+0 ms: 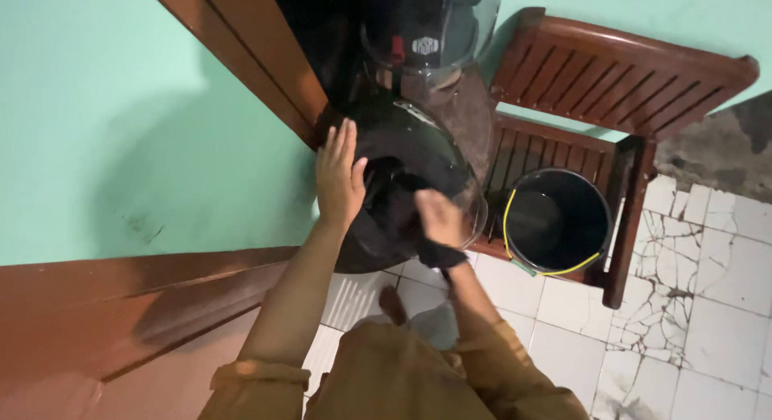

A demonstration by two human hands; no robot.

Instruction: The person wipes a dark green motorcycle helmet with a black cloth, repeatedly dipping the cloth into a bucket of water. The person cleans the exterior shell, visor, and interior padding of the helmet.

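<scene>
A glossy black helmet (406, 151) with a clear visor sits at the left end of a wooden slatted chair. My left hand (338, 179) lies flat on the helmet's left side, fingers spread. My right hand (438, 217) is closed on a dark cloth (441, 254), pressed against the helmet's front beside the visor. A second dark helmet (426, 30) stands just behind the first one.
The wooden slatted chair (619, 74) stands against a mint green wall. A black bucket (559, 219) with a yellow handle sits on its seat, right of the helmet. A brown wooden door frame (241, 42) runs at left. Cracked white floor tiles (700, 307) lie below.
</scene>
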